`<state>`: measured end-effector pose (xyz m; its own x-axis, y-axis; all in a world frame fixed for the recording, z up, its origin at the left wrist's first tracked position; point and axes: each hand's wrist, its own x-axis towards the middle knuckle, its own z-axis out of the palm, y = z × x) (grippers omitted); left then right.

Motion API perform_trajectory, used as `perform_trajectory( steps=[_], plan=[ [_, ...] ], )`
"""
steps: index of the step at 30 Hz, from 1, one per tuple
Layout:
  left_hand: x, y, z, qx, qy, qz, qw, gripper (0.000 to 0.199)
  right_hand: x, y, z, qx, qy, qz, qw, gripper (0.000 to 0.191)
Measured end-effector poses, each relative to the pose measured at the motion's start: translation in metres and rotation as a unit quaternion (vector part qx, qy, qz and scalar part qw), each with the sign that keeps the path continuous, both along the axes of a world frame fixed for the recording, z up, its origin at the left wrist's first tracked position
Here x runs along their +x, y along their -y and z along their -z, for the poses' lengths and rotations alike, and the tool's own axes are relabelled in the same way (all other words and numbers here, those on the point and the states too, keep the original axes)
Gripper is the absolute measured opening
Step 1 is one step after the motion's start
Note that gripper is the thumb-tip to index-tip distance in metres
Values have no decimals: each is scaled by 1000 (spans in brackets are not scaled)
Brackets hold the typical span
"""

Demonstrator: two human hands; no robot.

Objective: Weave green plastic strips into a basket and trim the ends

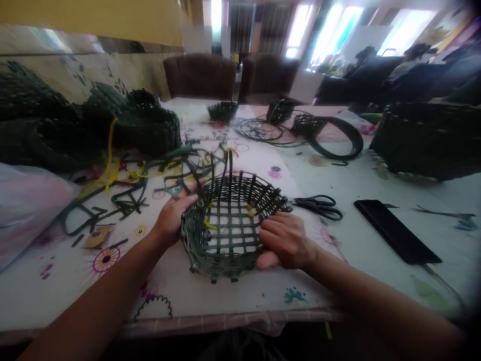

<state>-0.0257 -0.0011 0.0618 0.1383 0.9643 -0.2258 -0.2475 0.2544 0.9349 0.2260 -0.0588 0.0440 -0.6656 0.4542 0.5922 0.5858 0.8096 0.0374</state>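
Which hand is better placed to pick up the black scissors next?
Probably the right: the right hand rests on the green woven basket on the side nearest the black scissors, while the left hand is on the basket's far side.

My left hand [173, 218] and my right hand [287, 240] are bare, with nothing worn on them that I can make out. My left forearm [93, 306] and my right forearm [379, 303] are bare too, all the way to the edges of the view, and both look slim and smooth, tapering toward the wrists. My fingers [272, 231] are fairly slender (the nails are too small and soft in this view to describe). Low in the middle of the view, a dark patch [240, 347] may be my clothing, but it is too dim and blurred to show any cut or marking.
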Motion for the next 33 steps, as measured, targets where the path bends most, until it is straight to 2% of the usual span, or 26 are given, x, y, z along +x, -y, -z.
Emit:
perform_trajectory(
  steps=[3,6,8,12,14,16,18,20,22,24,26,28,31,33],
  plan=[
    [0,0,1,8,-17,-5,1000,50,-5,-13,6,-69,-29,62,995,70],
    [-1,-2,1,16,-33,-9,999,49,-6,-15,12,-116,-60,110,985,72],
    [-2,-2,0,16,-28,-6,999,50,-4,-10,14,-117,-85,102,984,73],
    [-2,0,-2,21,-22,-8,1000,51,10,3,11,-152,-126,25,980,73],
    [-2,1,-3,24,-15,-14,1000,52,19,3,6,-161,-202,20,966,76],
    [-1,2,-3,19,-7,-11,1000,55,27,-5,2,-162,-331,73,927,71],
    [-1,2,-3,9,0,-8,1000,60,32,-18,0,-210,-446,137,859,54],
    [0,2,-4,-6,8,-1,1000,65,32,-29,1,-331,-527,124,773,53],
    [0,1,-3,-24,21,12,999,67,27,-36,4,-471,-558,87,678,58],
    [0,1,-2,-35,31,25,999,65,19,-37,6,-558,-560,56,610,57],
    [1,0,0,-34,33,29,998,55,13,-36,8,-587,-564,36,579,52],
    [1,0,2,-31,25,12,999,44,9,-36,10,-587,-579,38,565,48],
    [2,-1,4,-37,12,-32,999,34,7,-38,13,-590,-586,70,552,49],
    [3,-1,3,-47,20,-28,998,36,6,-39,12,-603,-566,74,557,51]
  ],
)
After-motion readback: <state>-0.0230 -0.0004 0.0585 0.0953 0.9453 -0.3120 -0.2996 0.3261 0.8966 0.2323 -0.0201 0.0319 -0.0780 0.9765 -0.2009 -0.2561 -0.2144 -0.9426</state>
